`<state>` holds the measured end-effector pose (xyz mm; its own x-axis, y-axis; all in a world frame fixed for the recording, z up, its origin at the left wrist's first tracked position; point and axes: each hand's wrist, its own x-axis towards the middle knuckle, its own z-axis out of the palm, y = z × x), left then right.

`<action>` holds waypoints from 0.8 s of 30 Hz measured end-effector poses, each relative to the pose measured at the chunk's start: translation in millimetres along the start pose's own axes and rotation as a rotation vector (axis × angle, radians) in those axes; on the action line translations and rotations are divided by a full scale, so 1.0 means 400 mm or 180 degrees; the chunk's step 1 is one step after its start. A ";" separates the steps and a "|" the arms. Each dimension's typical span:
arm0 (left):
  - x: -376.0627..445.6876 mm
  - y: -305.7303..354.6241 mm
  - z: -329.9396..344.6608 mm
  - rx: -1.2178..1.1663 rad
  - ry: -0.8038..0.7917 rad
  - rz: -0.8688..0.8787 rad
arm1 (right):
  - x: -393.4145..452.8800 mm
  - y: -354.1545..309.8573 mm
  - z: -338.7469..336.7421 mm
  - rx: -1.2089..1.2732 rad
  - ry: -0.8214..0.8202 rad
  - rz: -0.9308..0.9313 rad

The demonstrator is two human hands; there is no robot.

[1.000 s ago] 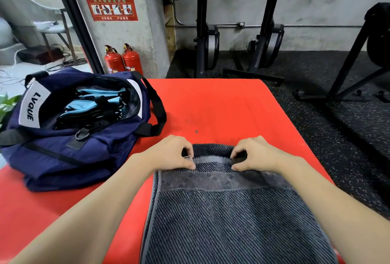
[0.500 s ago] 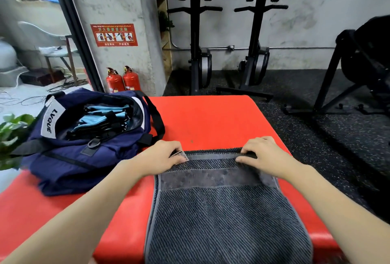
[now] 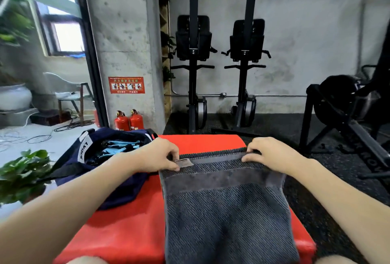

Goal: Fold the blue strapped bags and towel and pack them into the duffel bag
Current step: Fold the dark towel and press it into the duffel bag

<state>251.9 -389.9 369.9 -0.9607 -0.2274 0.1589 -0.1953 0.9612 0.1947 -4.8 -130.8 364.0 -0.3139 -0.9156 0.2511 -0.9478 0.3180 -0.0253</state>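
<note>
Both hands pinch the far hem of the grey ribbed towel [image 3: 223, 211], the left hand [image 3: 157, 156] with fingers clamped beside its small sewn tag, the right hand [image 3: 269, 154] with fingers clamped on the other corner. The towel lies lengthwise on the padded red surface [image 3: 126, 227] (bare vinyl shows beyond the hem). The navy fabric duffel bag [image 3: 109, 170] sits just left, unzipped, with the blue strapped bags [image 3: 118, 147] inside.
</note>
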 end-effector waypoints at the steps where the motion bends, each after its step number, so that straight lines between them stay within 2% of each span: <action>1: -0.006 0.010 -0.029 -0.0042 0.0119 0.0015 | -0.007 -0.001 -0.023 0.0019 0.0010 0.0008; 6: -0.044 0.073 -0.182 -0.0022 0.0428 -0.0172 | -0.048 0.006 -0.113 -0.0115 -0.0017 0.0027; 13: -0.089 0.115 -0.349 0.0048 0.0626 -0.0317 | -0.111 -0.034 -0.265 0.0586 0.0426 0.0205; 24: -0.131 0.161 -0.515 -0.0010 0.1206 -0.0420 | -0.101 -0.069 -0.487 0.0990 0.0540 0.0588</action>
<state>330.2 -348.0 573.3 -0.7865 -0.3910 0.4781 -0.3111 0.9195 0.2401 45.1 -54.5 542.8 -0.4916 -0.7881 0.3704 -0.8563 0.3601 -0.3702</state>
